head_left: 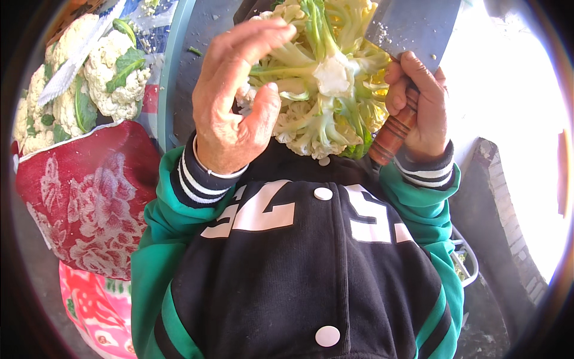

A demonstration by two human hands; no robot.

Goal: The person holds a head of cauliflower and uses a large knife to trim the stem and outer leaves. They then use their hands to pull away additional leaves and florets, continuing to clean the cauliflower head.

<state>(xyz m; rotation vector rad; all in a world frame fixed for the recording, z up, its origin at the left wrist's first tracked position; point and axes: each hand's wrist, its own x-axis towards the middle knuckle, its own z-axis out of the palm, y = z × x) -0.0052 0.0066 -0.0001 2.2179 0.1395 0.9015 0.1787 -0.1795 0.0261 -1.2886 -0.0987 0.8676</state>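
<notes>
A cauliflower (326,90) lies stem side up in front of me, its pale stalks and green leaf ribs showing. My left hand (236,105) rests against its left side, fingers spread over the top and thumb pressed on the florets. My right hand (418,105) is closed around the brown ridged wooden handle (393,133) of a cleaver, whose broad grey blade (415,27) stands above the cauliflower's right side. Where the blade's edge meets the cauliflower is hidden.
Several more cauliflowers (78,84) are piled at the left in a red flowered cloth bag (89,191). A pale blue rim (170,66) curves beside them. A grey brick edge (508,209) and bright sunlit ground lie to the right.
</notes>
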